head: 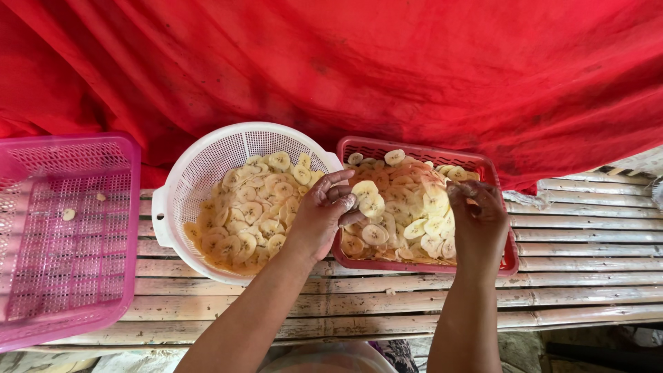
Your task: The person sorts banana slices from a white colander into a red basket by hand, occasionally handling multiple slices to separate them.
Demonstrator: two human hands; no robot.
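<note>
Nearest the camera, both forearms reach out over a slatted bamboo surface (pixel 587 276). The left hand (pixel 324 214) sits between the two middle containers, its fingers curled round a small stack of pale banana slices (pixel 367 197) pinched between thumb and fingertips, held just above the red basket's near-left corner. The right hand (pixel 480 217) hovers over the right side of that basket, fingers bent inward toward the slices; the back of the hand hides the fingertips, so I cannot tell whether it grips anything.

The red rectangular basket (pixel 494 173) is heaped with thin round slices, some sticking together. Just beside it on the left, touching or nearly so, stands a white round colander (pixel 207 155) about half full of the same slices. Well apart at the far left lies a pink mesh crate (pixel 117 148) holding only a couple of stray pieces.

Handling judgement: the slices look thin and damp, so a light pinch and peeling them apart one at a time should keep them whole.

Behind everything hangs a red cloth (pixel 345 62).
</note>
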